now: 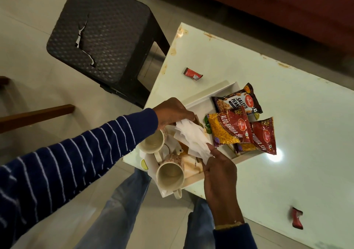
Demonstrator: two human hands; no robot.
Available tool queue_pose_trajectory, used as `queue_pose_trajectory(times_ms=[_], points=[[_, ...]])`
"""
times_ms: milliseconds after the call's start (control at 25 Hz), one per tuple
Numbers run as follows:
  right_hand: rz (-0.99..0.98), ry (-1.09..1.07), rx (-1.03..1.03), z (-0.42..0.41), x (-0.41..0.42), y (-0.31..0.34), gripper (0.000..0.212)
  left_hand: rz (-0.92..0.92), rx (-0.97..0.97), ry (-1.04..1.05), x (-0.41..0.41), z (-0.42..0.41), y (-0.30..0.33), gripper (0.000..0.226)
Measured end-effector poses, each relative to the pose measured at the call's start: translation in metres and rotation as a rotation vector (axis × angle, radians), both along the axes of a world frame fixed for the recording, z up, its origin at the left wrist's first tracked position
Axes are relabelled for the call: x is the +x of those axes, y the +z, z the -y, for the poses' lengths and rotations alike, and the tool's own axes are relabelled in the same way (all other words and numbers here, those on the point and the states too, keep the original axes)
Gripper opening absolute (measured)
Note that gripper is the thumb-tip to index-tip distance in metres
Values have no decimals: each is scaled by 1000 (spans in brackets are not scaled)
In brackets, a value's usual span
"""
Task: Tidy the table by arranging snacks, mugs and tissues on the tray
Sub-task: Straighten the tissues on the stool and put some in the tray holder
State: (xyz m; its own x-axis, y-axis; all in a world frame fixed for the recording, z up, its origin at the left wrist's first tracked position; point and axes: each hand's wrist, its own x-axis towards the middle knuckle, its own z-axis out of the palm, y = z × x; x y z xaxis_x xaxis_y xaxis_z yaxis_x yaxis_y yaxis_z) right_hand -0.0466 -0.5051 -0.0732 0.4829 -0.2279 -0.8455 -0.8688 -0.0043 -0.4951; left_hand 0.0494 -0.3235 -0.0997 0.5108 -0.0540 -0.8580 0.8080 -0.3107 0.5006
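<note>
A white tissue (192, 138) is stretched above the tray between my two hands. My left hand (172, 112) pinches its far end and my right hand (218, 169) grips its near end. The white tray (201, 93) lies on the table's near corner. On it stand two cream mugs, one (152, 141) under my left wrist and one (170, 174) at the tray's near edge. A salted peanuts packet (237, 100) and two aloo bhujia packets (229, 129), (263, 135) lie on the tray's right half.
The white table (287, 105) carries a small red sachet (193, 73) beyond the tray and another red wrapper (297, 218) near its front edge. A dark woven stool (99, 30) stands on the floor to the left. My legs are below the tray.
</note>
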Motion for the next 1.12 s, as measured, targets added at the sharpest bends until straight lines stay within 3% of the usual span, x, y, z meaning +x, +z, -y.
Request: queue_pose_trajectory(times_ms=[120,240,400,520,600,680,720,800,840,1000,1120], points=[[-9,40,26,-2,-16,3,41,-15,84,-91,2,3,-1,27],[70,43,-22,-4,-27,-1,32,-31,88,-83,7,10,-2,40],[139,104,-331,-2,-30,-22,27,-29,106,-81,13,20,-7,56],[224,176,-507,-5,-34,-36,24,106,213,-166,12,26,-12,70],[297,178,-557,-7,-35,-42,24,277,161,-194,8,21,-14,63],[363,187,-565,-9,-36,-47,23,411,16,-398,4,11,-12,61],[385,184,-563,-9,-36,-50,22,475,4,-579,2,5,-13,73],[392,174,-574,-8,-35,-55,20,610,71,-894,0,-4,-22,95],[376,174,-582,-7,-35,-57,19,660,108,-977,-1,-7,-27,95],[330,200,-583,-1,-37,-64,15,824,136,-984,-4,-10,-32,50],[291,208,-582,6,-40,-66,15,816,68,-877,-4,-11,-27,28]])
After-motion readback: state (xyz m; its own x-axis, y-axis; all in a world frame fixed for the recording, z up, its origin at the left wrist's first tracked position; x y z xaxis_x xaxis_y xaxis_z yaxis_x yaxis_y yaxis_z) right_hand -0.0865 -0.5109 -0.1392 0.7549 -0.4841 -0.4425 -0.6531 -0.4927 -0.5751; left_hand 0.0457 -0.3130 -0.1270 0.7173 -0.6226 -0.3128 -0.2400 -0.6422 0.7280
